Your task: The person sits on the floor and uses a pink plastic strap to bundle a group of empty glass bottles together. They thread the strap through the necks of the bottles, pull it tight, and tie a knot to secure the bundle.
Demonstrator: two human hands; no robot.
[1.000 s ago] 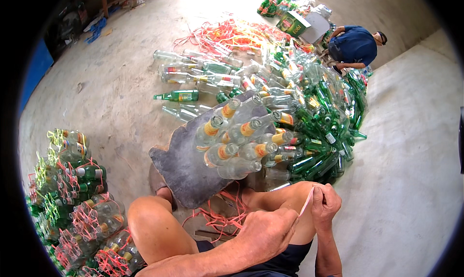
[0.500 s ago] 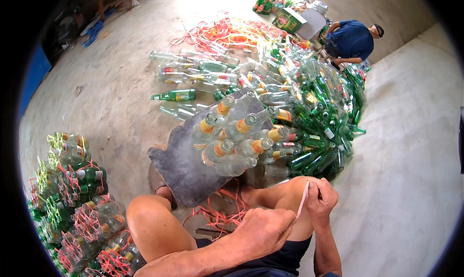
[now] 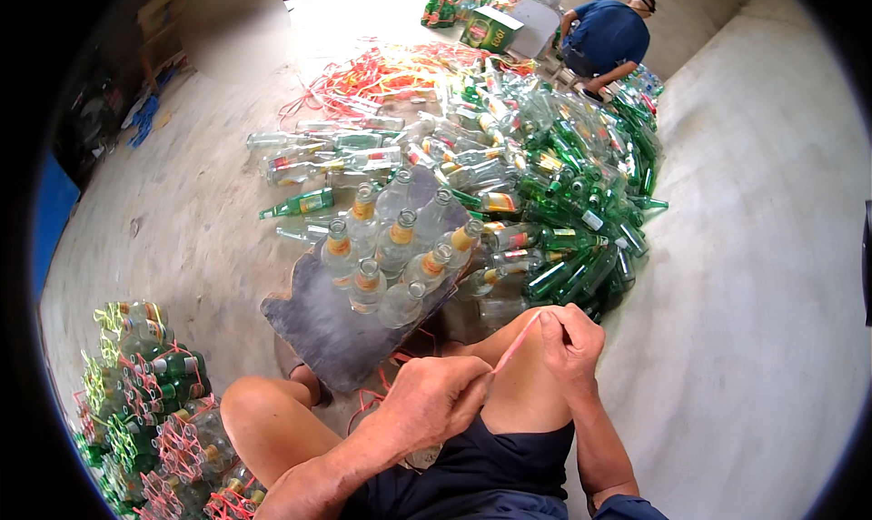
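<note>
A thin pink strap (image 3: 516,343) is stretched between my two hands above my right thigh. My left hand (image 3: 434,400) is closed on its lower end, and my right hand (image 3: 574,349) pinches the upper end. Beyond my knees a dark, worn board (image 3: 313,325) bears a tight group of several upright, colourless glass bottles (image 3: 397,245). Many of these have orange and gold neck labels, and their mouths are uncovered. More pinkish-red straps (image 3: 368,402) lie by my feet, partly hidden by my left hand and forearm.
A big heap of loose green and colourless bottles (image 3: 572,193) spreads beyond the board. Behind it lie tangled red and yellow straps (image 3: 381,77). Strapped bottle bundles (image 3: 163,402) are stacked at my left. A co-worker in dark blue (image 3: 607,37) bends near a green carton (image 3: 490,29).
The view has shifted, so the board and bottles sit further left in it. Both hands still hold the strap taut; the co-worker stays bent at the far side of the heap.
</note>
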